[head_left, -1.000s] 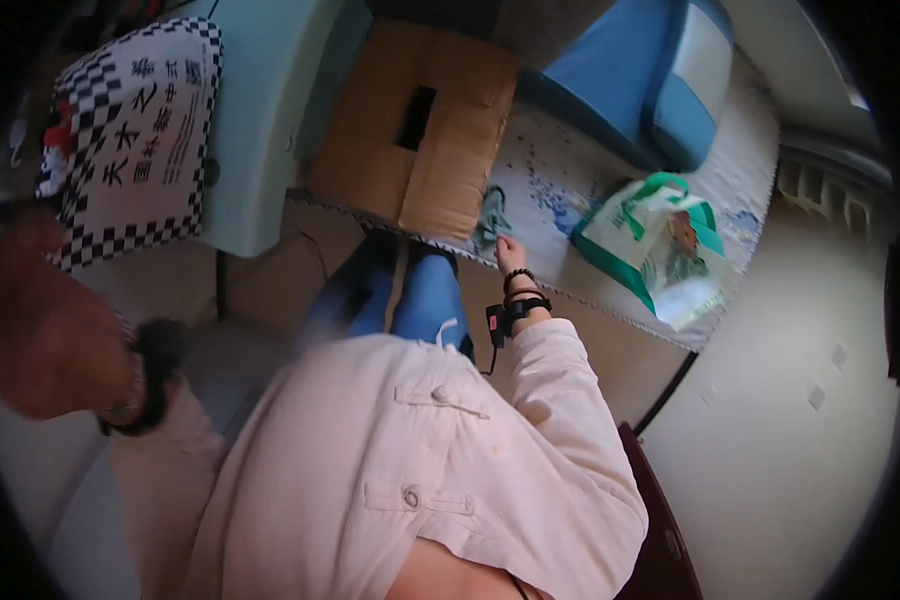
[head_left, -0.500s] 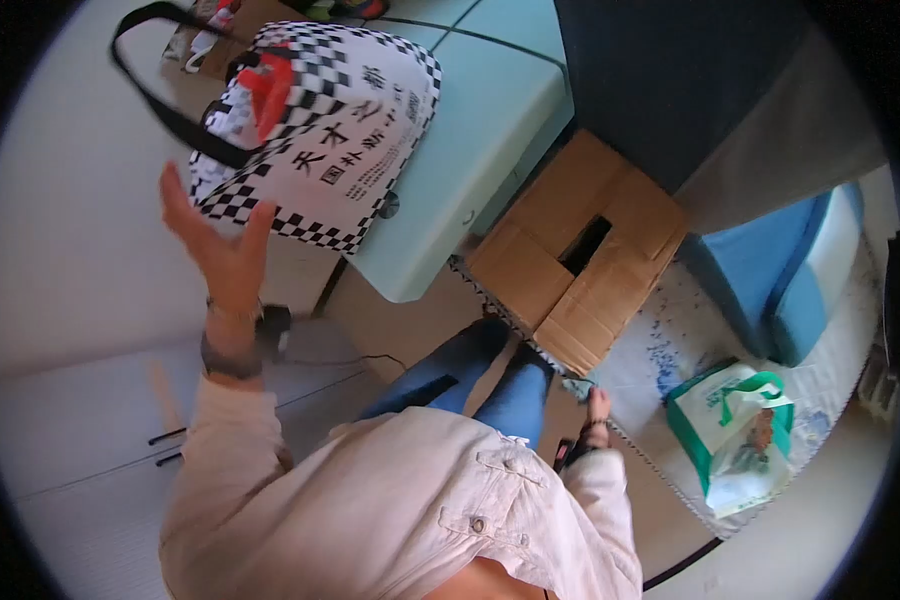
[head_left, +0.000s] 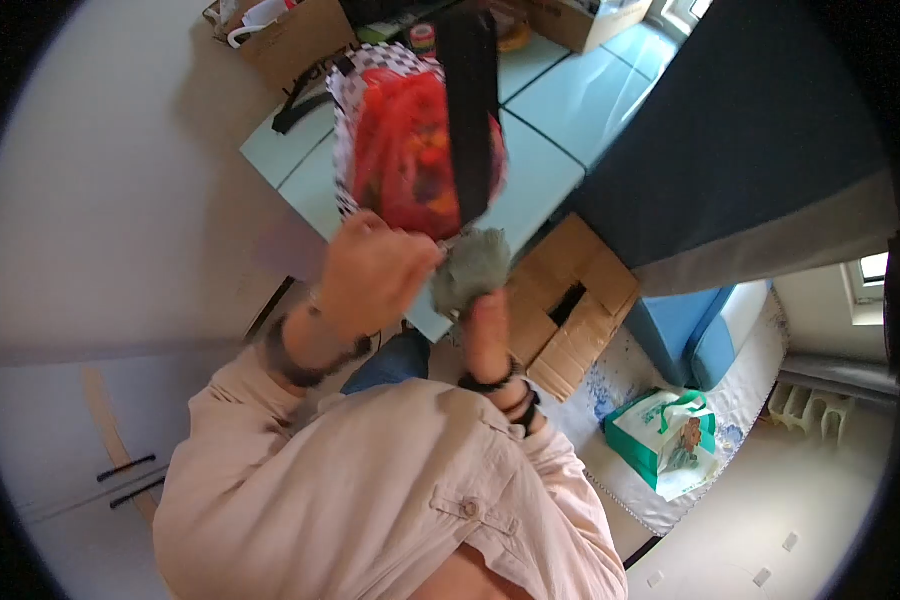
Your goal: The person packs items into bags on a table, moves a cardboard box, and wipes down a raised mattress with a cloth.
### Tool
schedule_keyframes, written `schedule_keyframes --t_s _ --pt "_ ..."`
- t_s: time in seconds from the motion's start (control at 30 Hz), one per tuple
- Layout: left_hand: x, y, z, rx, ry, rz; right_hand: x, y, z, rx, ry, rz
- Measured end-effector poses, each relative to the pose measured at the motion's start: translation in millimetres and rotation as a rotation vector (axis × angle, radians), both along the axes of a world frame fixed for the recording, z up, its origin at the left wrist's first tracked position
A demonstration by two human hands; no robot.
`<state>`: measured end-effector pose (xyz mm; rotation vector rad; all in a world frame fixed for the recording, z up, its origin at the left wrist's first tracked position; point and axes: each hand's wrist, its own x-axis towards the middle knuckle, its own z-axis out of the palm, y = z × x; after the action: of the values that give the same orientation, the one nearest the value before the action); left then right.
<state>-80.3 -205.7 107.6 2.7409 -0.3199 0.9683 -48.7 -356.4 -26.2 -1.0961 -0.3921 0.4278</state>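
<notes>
Seen from above, a person's right hand (head_left: 487, 325) is closed around a grey fuzzy cloth (head_left: 469, 268), raised at the near edge of a pale green table (head_left: 550, 110). The left hand (head_left: 370, 275), fingers curled, grips the rim of a checkered bag (head_left: 415, 140) with red contents standing near that edge. A cardboard box (head_left: 570, 290) sits on the floor below.

pale green table (head_left: 550, 110), checkered bag (head_left: 370, 90) and cardboard boxes (head_left: 295, 35) on it

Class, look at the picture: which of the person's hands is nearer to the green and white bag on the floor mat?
The right hand, holding a grey cloth, is nearer the green and white bag. The left hand is farther, at the checkered bag.
</notes>
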Motion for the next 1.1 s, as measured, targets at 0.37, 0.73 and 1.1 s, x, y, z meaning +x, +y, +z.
schedule_keyframes --t_s 0.37,0.73,1.1 --pt "11 42 8 -0.109 0.214 -0.474 107 60 -17 -0.107 0.133 -0.059" --pt "135 197 40 0.156 0.597 -0.255 82 37 0 0.279 0.311 -0.185" --pt "190 175 36 -0.155 0.644 -0.366 30 39 82 -0.351 -0.400 -0.419"
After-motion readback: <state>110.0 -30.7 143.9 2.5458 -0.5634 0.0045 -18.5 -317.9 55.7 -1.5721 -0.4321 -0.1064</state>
